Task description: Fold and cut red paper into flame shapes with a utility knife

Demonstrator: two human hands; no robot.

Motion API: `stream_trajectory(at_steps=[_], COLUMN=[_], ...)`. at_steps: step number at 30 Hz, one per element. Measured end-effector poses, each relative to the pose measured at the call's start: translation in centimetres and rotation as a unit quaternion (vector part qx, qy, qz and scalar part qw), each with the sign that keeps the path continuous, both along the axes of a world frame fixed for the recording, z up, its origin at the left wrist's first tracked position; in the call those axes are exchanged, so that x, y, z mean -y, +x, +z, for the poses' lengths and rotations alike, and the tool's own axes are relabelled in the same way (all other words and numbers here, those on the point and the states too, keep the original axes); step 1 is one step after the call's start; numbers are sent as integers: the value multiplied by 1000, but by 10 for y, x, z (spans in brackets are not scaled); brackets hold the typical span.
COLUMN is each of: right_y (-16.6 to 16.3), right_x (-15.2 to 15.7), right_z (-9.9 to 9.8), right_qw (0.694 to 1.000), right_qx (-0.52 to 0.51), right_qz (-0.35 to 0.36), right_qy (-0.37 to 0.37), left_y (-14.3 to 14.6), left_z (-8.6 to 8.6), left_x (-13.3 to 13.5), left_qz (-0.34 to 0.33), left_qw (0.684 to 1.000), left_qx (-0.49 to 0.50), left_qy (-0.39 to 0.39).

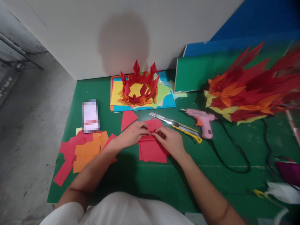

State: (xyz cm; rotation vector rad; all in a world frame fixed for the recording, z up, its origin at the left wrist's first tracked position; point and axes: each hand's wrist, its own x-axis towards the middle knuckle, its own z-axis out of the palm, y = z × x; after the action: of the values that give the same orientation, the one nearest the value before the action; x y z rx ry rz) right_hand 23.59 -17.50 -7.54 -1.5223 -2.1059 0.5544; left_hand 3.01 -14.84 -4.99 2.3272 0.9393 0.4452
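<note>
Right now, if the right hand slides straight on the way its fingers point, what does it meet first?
The right hand points up and left, over the red paper it presses. It would probably first meet the left hand, whose fingertips nearly touch it. Past that lies a loose red paper triangle.

A makeshift paper-craft corner set up on a floor: a green mat (145, 178) lies over bare grey concrete (25, 140) against a white wall (98, 34). On it sit coloured paper sheets (164, 100), a pink glue gun (203, 120), a utility knife (175, 125) and finished red-orange paper pieces (138, 87) along its far edge.
</note>
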Motion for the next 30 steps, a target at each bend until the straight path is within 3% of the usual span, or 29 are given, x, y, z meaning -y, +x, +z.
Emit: stream_trajectory(at_steps=[11,15,19,25,30], right_y=[3,16,23,13,11], right_x=[5,10,12,13,14], right_z=[1,8,13,9,4], right_qw=[998,988,971,955,952], right_qx=[-62,-94,-39,66,88], right_qz=[-12,97,211,267,275], right_qy=[-2,74,107,108,105], left_y=[-4,-5,-6,-6,-7], left_z=[-15,-17,-19,-21,-23], left_x=[-4,-5,-6,-7,-7], left_qz=[-15,-17,-23,-24,-29], left_qw=[998,998,996,994,993], left_qx=[52,60,78,105,112], left_qy=[-11,-14,-25,-30,-32])
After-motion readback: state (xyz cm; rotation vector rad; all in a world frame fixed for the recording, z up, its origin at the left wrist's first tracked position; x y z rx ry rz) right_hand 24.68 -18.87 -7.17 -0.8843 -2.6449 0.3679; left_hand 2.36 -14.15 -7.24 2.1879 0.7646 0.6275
